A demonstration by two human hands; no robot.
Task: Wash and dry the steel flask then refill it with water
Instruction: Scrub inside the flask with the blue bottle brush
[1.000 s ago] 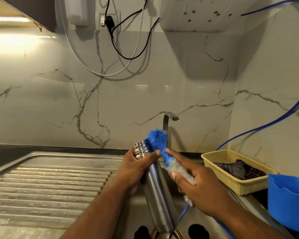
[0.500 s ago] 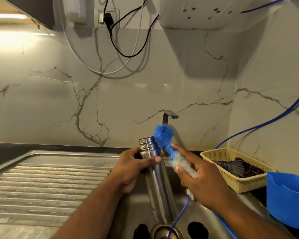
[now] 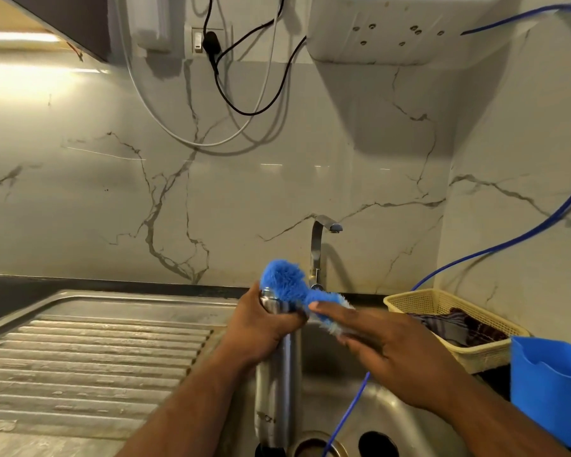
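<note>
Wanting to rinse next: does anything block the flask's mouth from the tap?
Yes: the blue brush, held by the right hand, covers the mouth of the steel flask. Nothing else visible stands before the tap.

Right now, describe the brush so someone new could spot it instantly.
Start at the steel sink under the wall tap. Over its basin the left hand grips a steel flask, and the right hand holds the brush against the flask's top. Unlike the smooth blue jug and thin blue hose nearby, its blue head is fluffy.
</note>
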